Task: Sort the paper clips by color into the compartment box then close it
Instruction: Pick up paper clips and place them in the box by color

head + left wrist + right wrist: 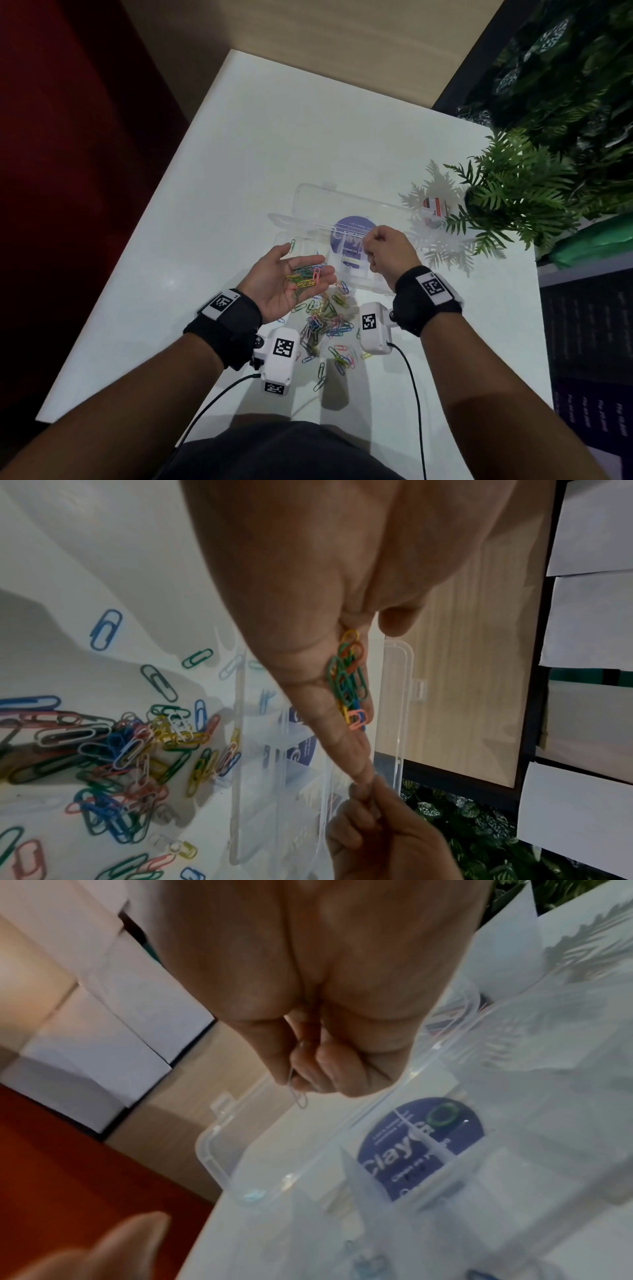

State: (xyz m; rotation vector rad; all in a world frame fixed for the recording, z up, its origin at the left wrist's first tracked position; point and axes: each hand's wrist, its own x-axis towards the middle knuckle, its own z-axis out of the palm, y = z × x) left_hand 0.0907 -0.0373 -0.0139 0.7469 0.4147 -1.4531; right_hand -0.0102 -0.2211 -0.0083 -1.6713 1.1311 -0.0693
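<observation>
My left hand (310,260) lies palm up with straight fingers and carries a bunch of mixed-colour paper clips (303,278) (349,680). My right hand (368,251) hovers over the clear compartment box (284,236), its fingers curled. In the right wrist view it pinches a single pale paper clip (300,1099) above the box (212,1150). The box lid (342,202) lies open behind the box. One green clip (292,245) sits in the left end compartment. A loose pile of coloured clips (325,325) (120,750) lies on the white table (239,154) in front of the box.
A round purple label (351,236) shows through the box. A fern-like plant (513,192) stands at the table's right, with a small red-and-white box (435,207) beside it. Cables run from both wrist cameras toward my body. The table's left edge borders dark red floor.
</observation>
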